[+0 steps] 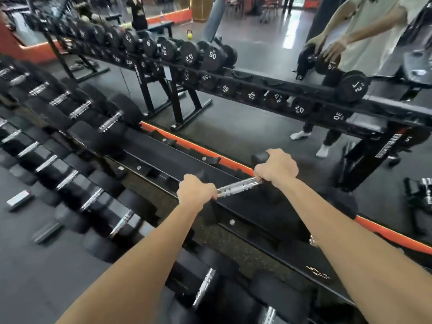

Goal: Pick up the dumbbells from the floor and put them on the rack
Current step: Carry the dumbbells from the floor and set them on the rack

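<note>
A black dumbbell with a knurled chrome handle (238, 187) lies across the top tier of the black rack (163, 157), close to the mirror. My left hand (195, 190) grips its near end and my right hand (275, 169) grips its far end, next to the far black head (260, 157). The near head is hidden under my left hand. Whether the dumbbell rests in its cradle or hangs just above it, I cannot tell.
Several dumbbells fill the rack's top tier at left (77, 111) and the lower tier (93, 199). A wall mirror with an orange base strip (205, 150) stands right behind the rack and reflects me. A small flat box (18, 199) lies on the floor at left.
</note>
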